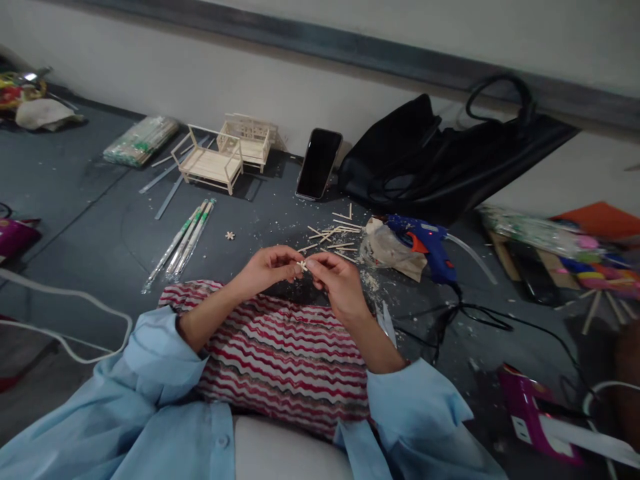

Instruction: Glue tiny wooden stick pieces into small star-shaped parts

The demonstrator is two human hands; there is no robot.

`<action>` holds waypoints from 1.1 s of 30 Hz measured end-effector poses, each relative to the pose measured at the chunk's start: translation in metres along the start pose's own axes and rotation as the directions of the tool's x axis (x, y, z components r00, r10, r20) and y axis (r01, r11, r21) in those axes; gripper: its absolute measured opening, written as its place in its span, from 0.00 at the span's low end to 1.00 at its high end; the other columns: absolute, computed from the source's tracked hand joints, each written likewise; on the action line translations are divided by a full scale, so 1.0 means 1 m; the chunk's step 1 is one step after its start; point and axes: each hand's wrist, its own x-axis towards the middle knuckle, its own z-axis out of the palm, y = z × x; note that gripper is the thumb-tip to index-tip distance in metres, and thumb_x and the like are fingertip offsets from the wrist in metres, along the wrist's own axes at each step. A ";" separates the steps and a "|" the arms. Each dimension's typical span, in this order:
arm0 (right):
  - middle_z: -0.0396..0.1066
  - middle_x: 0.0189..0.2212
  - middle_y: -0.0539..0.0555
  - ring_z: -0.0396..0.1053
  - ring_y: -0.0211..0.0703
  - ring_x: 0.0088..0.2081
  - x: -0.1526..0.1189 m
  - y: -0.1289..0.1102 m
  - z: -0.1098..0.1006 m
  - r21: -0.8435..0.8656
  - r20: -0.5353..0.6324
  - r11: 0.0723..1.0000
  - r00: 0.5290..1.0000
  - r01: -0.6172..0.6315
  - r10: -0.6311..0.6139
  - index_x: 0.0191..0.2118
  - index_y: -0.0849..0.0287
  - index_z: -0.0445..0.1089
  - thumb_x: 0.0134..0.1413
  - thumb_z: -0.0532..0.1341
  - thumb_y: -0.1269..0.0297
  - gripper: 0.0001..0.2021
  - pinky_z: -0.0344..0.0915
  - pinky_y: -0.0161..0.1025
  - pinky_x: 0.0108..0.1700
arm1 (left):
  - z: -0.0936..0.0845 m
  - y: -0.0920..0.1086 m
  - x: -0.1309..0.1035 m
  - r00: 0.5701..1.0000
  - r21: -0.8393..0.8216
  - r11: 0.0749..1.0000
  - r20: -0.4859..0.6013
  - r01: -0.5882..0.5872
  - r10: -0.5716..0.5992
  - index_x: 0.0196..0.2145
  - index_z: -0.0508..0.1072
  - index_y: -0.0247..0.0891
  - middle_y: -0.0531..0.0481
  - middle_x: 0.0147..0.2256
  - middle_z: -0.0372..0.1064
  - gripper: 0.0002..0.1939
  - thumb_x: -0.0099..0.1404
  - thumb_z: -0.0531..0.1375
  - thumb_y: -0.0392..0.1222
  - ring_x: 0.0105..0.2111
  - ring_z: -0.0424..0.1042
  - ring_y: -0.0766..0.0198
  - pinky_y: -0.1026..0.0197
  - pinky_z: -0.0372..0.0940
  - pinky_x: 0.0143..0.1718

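Between my fingertips is a small star-shaped piece made of wooden sticks (302, 265). My left hand (275, 265) pinches it from one side, and my right hand (334, 275) pinches it from the other. A similar wooden star piece (230, 235) lies on the dark grey surface to the left. Just beyond my right hand, thin loose wooden sticks (330, 235) are scattered among crumbs. A blue glue gun (425, 243) with an orange trigger rests to their right, its front end over a crumpled plastic and paper piece (393, 248).
Two miniature wooden benches (213, 163) stand near the wall beside metal strips (167, 199). Wrapped stick packs (185, 233) lie closer. A phone (319, 164) leans near a black bag (440, 153). Black cable (480, 313) runs right toward a purple power strip (537, 413). A striped cushion (280, 353) covers my lap.
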 end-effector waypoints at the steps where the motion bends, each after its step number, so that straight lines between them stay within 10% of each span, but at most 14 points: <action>1: 0.64 0.19 0.45 0.55 0.32 0.21 0.000 0.000 0.000 -0.007 -0.007 1.000 1.000 0.007 -0.007 0.29 0.58 0.76 0.44 0.70 0.55 0.11 0.53 0.32 0.22 | 0.000 0.001 0.000 1.000 0.005 1.000 0.001 0.009 -0.009 0.35 0.76 0.34 0.50 0.27 0.74 0.12 0.57 0.68 0.45 0.26 0.71 0.68 0.64 0.66 0.32; 33: 0.70 0.23 0.47 0.59 0.35 0.23 -0.004 -0.001 0.002 -0.208 -0.014 0.961 0.982 0.181 -0.188 0.32 0.56 0.76 0.50 0.66 0.58 0.07 0.58 0.35 0.27 | 0.000 -0.005 0.000 0.997 -0.202 0.977 0.002 0.074 -0.075 0.28 0.76 0.33 0.50 0.23 0.74 0.13 0.54 0.70 0.46 0.23 0.69 0.69 0.65 0.63 0.28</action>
